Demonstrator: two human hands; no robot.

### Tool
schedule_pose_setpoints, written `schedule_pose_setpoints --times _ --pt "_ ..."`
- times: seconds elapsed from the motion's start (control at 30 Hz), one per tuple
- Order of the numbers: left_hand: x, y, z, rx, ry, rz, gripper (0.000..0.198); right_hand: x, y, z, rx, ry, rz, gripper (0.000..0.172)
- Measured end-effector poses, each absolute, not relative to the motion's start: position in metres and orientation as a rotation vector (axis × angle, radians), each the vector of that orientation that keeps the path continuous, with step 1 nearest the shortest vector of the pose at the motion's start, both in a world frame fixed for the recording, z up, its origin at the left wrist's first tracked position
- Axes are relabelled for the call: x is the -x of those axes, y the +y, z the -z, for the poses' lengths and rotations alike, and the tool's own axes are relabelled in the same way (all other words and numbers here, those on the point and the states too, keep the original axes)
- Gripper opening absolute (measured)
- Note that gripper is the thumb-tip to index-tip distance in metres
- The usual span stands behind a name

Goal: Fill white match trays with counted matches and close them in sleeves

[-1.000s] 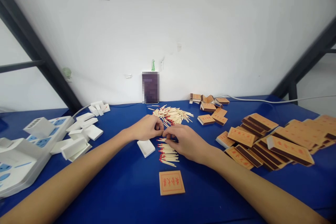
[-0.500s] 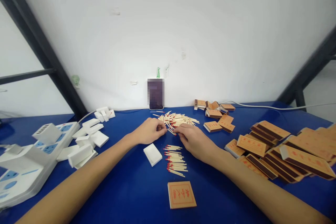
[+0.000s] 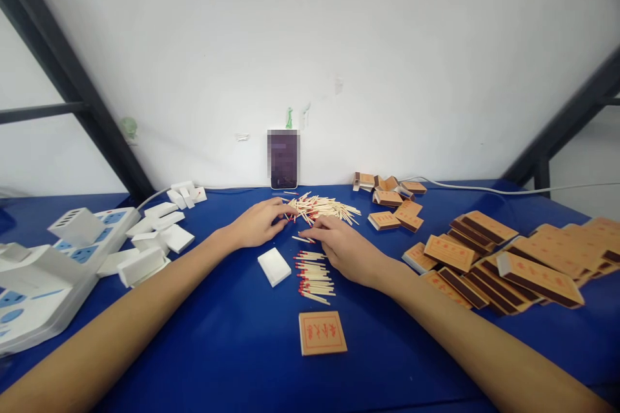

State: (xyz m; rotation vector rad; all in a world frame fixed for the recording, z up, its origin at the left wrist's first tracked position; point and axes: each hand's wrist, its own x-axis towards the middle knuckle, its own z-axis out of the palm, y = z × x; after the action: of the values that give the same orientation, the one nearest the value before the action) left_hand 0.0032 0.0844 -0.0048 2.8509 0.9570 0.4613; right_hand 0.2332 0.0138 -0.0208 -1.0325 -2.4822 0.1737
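Note:
A loose heap of red-tipped matches [image 3: 323, 207] lies on the blue table near the wall. My left hand [image 3: 258, 223] rests at the heap's left edge, fingers curled and pinching at matches there. My right hand [image 3: 341, 246] sits just below the heap, fingers bent down onto a match lying loose on the table. Below it lies a tidy row of matches [image 3: 314, 279]. A white inner tray [image 3: 274, 266] sits left of that row. An orange matchbox sleeve [image 3: 321, 332] lies flat nearer to me.
Many orange matchboxes [image 3: 504, 255] are piled at the right, with a smaller group [image 3: 392, 200] near the wall. White trays [image 3: 155, 235] and a white power strip [image 3: 43, 274] lie at the left. A dark phone [image 3: 283, 159] leans on the wall.
Both hands have moved from above the tidy row up to the near edge of the loose heap. The camera view has shifted slightly.

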Motion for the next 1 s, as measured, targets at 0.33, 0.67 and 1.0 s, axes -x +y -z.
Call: schedule_pose_setpoints --times 0.33,0.67,1.0 --pt "-0.004 0.085 0.007 -3.036 0.914 -0.355 0.034 -0.240 0.018 0.021 1.019 -2.586 -0.046 0.042" --pt "0.003 0.076 0.007 -2.897 0.925 -0.565 0.027 -0.246 0.016 0.020 1.042 -2.485 -0.038 0.022" --pt "-0.007 0.068 0.007 -2.492 0.902 -0.752 0.019 -0.237 0.015 0.025 1.113 -2.373 -0.124 0.017"
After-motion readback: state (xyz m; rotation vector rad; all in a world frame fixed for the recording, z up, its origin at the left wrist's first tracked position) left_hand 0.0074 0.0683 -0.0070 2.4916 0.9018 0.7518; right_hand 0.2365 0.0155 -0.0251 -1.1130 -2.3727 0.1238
